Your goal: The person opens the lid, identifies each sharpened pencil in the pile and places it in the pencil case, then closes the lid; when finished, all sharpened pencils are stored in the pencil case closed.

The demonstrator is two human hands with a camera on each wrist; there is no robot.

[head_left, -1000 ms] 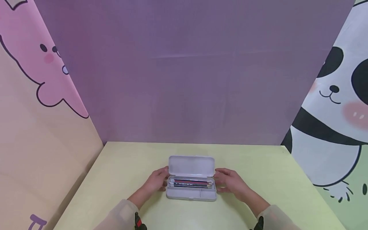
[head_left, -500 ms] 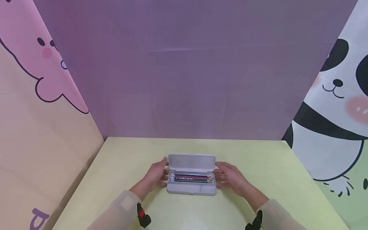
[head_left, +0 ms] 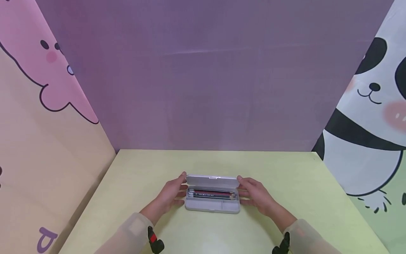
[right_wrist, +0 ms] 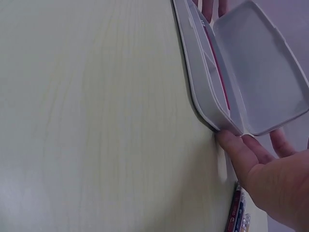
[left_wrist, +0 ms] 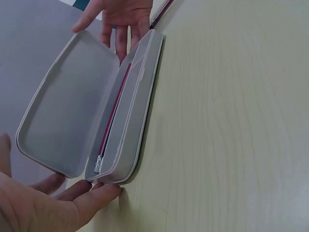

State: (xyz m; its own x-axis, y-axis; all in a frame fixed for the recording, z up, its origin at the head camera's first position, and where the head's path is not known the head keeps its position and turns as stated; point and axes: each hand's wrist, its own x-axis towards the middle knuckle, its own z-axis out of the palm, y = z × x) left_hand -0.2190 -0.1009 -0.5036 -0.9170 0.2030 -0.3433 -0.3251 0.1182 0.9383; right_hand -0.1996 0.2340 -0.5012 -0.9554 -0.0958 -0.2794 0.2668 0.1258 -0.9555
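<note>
A pale grey pencil case (head_left: 212,206) lies on the table, its hinged lid (head_left: 210,181) raised and tilted. Red and dark pencils (head_left: 210,194) lie lengthwise in its back compartment; in the left wrist view a red pencil (left_wrist: 114,112) shows a whitish end. My left hand (head_left: 171,192) is at the case's left end, thumb up by the lid's corner and fingers touching the end wall. Mirroring it, my right hand (head_left: 256,194) has its thumb at the lid's right corner and its fingers against the right end. Neither hand's fingers curl around the case.
In the right wrist view several more pencils (right_wrist: 236,212) lie on the table beside my right hand; the head view does not show them. A purple panel (head_left: 209,77) rises behind the pale yellow table (head_left: 142,162). Cartoon-printed walls flank both sides.
The lid has tipped forward from leaning back to more upright over the case. Both thumbs have come up to the lid's corners. The view has tilted slightly.
</note>
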